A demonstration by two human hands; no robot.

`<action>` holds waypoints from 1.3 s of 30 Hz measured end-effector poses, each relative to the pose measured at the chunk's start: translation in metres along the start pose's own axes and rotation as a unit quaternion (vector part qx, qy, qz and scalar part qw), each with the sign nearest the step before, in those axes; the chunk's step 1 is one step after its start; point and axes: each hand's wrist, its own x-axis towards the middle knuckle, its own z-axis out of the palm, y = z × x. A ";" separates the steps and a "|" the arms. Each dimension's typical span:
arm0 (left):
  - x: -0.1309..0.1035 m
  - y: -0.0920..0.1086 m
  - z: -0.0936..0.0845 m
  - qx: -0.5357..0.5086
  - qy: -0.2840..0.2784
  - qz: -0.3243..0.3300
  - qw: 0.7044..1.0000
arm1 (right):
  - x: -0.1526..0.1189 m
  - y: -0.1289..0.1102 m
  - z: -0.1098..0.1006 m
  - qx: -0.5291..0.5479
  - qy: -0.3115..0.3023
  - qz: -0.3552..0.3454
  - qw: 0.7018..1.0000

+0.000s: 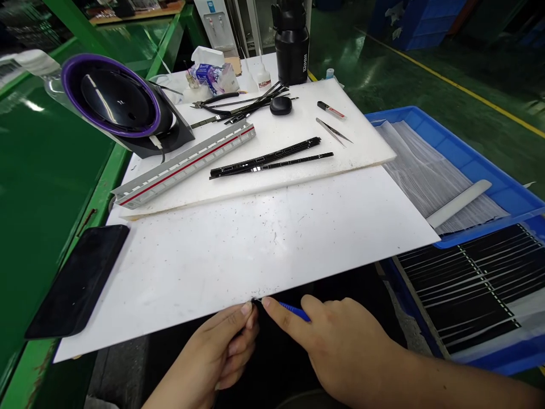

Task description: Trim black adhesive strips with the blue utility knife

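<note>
My left hand (225, 346) is closed in a pinch at the table's front edge, with a small black piece (254, 301) between thumb and fingertips. Most of that piece is hidden by the fingers. My right hand (340, 335) is wrapped round a blue-handled craft knife (296, 311), index finger stretched along it toward the left fingertips. The knife's thin tip meets or nearly meets the black piece; I cannot tell which. Further back, several thin black strips (268, 158) lie on a white foam board (293, 128), beside a long grey train-car side with a red stripe (187, 165).
Tweezers (334, 132), a small knife-like tool (332, 109), a black case (281, 105) and pliers (217, 102) lie on the foam. A purple-rimmed fan (117, 96) and phone (79, 281) are left, a black bottle (292, 51) behind, blue trays (460, 147) right.
</note>
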 end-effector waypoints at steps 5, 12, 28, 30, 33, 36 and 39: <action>-0.007 -0.002 0.004 -0.016 0.014 -0.010 1.000 | -0.005 0.003 -0.003 0.050 -0.009 0.004 0.999; -0.016 -0.006 0.007 -0.064 -0.003 0.014 0.998 | -0.012 0.006 -0.008 0.171 -0.018 0.037 0.984; -0.006 -0.006 0.005 -0.030 0.033 0.009 0.999 | 0.001 -0.004 -0.001 0.101 -0.023 0.011 0.995; -0.005 -0.007 0.004 -0.030 0.031 0.002 0.999 | 0.002 -0.004 -0.002 0.093 -0.029 0.007 0.995; -0.004 -0.007 0.003 -0.033 0.034 -0.004 0.999 | 0.003 -0.005 -0.003 0.073 -0.031 0.004 0.997; -0.005 -0.007 0.003 -0.033 0.040 -0.008 0.999 | 0.003 -0.007 -0.004 0.050 -0.033 -0.001 0.998; -0.006 -0.006 0.002 -0.031 0.038 -0.010 0.999 | 0.003 -0.008 -0.005 0.034 -0.035 -0.002 0.999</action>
